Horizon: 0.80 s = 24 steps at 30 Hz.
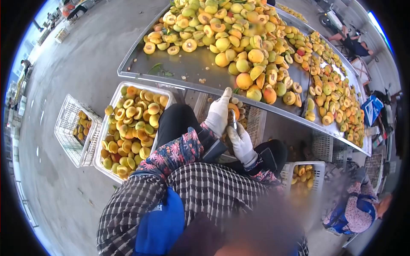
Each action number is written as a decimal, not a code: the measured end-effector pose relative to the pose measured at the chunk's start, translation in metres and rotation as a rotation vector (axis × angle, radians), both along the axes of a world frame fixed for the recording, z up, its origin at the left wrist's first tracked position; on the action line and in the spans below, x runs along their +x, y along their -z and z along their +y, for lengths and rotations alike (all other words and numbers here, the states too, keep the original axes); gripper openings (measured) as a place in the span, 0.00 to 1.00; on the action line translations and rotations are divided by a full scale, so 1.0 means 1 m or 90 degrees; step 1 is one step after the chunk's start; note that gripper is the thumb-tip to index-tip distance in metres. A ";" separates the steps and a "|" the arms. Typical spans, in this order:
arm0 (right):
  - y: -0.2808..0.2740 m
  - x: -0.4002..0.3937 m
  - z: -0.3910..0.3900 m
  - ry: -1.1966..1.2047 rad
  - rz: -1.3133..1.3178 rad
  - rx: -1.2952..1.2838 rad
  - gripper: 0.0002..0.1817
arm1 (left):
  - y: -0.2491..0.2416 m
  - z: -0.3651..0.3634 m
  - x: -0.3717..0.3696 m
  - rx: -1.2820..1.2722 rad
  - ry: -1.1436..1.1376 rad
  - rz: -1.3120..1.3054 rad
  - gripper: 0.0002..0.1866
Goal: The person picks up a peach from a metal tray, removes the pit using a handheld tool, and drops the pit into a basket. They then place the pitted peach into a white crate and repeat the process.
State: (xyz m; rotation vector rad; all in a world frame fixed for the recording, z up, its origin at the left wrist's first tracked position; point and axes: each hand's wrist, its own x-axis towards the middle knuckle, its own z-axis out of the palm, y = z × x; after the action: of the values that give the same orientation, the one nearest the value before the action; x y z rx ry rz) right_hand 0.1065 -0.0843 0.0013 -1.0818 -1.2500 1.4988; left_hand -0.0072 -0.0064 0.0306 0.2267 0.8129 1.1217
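In a white glove, my left hand (218, 112) is closed on an orange-yellow peach (233, 109), just in front of the table edge. My right hand (242, 145), also gloved, grips a small metal tool with a curved, shiny end (234, 120). That end is right at the peach's near side. Both hands are close together above my lap. Below them, partly hidden, stands a crate (256, 123) with fruit pieces in it.
A metal table (183, 64) carries a large heap of whole and halved peaches (239, 38). Left of me stand a full white crate of halves (132, 128) and another white crate (70, 141). A smaller crate (318, 175) and a co-worker (358, 209) are at right.
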 end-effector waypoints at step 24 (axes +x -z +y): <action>0.030 0.049 0.013 0.058 -0.414 0.202 0.15 | 0.013 0.033 -0.081 -0.008 -0.147 -0.318 0.19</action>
State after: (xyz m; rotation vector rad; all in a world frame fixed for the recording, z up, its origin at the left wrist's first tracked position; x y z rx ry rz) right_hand 0.1553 -0.0709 -0.0284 -1.4345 -1.7764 0.8510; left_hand -0.0886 0.0262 0.0179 -0.1606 0.4053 1.3171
